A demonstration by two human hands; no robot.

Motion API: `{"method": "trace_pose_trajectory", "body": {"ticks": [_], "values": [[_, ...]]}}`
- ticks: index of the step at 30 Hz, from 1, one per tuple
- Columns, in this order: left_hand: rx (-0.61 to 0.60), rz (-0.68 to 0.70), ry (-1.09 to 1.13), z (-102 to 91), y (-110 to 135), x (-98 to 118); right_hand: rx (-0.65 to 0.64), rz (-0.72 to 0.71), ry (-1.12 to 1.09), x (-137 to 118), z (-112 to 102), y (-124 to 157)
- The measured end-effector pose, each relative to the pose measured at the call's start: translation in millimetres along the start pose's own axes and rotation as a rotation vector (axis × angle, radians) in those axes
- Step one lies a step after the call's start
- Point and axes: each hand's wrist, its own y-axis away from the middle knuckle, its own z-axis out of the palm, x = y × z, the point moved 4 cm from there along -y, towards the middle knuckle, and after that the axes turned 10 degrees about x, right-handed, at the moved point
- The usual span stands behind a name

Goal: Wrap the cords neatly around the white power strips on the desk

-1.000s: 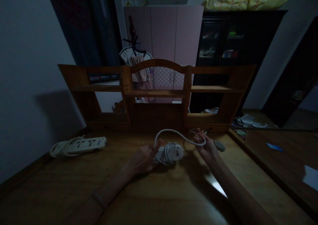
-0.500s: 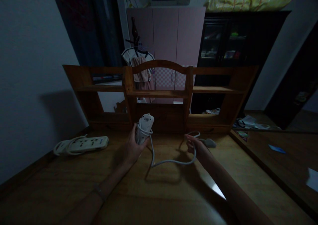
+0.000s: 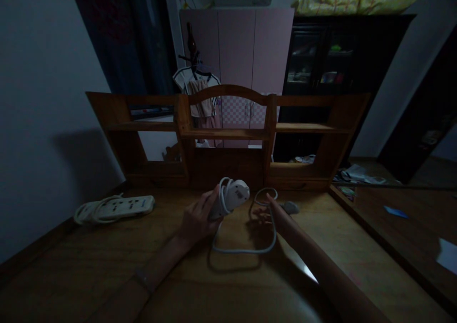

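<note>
My left hand (image 3: 197, 218) grips a white power strip (image 3: 230, 197), holding it tilted above the wooden desk (image 3: 228, 285) with a few turns of its white cable (image 3: 246, 249) wound around it. The rest of the cable hangs in a loop down to the desk and runs up through my right hand (image 3: 271, 214), whose fingers are curled around it. The plug (image 3: 291, 207) lies on the desk just beyond my right hand.
A second white power strip (image 3: 114, 207) with its cable bundled lies at the desk's left edge near the wall. A wooden shelf unit (image 3: 228, 132) stands along the desk's back. A lower wooden surface (image 3: 410, 228) with papers extends to the right.
My left hand has lowered the power strip and tipped it to the right. My right hand has moved left and closer, and the cable loop has drawn in between my hands.
</note>
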Motion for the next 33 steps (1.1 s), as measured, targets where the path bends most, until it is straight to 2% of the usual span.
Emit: {"method": "trace_pose_trajectory", "body": {"ticks": [3,6,9,12,15,18,20,27,29,31,33], "values": [[-0.047,0.144,0.003,1.3,2,7,0.002,0.075,0.077,6,-7,-2],[-0.092,0.218,0.011,3.2,5,11,-0.201,0.072,0.163,5,-5,8],[-0.128,0.215,0.015,4.6,6,11,-0.366,0.045,0.124,0,1,20],[-0.14,0.187,0.014,5.1,5,10,-0.402,0.045,0.031,-3,4,22],[-0.134,0.152,0.006,5.0,4,8,-0.379,0.032,-0.017,-3,2,17],[-0.122,0.124,-0.009,4.7,3,8,-0.325,-0.006,0.025,1,-1,16],[-0.103,0.107,-0.022,4.1,2,8,-0.243,-0.104,0.097,1,-2,17],[-0.05,0.014,-0.097,6.5,5,-3,0.273,-0.601,0.226,-13,-10,18],[-0.044,-0.011,-0.11,7.5,6,-7,0.422,-0.751,0.337,-15,-11,19],[-0.056,-0.028,-0.112,8.1,6,-9,0.518,-0.913,0.494,-16,-7,23],[-0.072,-0.025,-0.102,7.7,5,-8,0.539,-1.065,0.607,-15,1,31]]}}
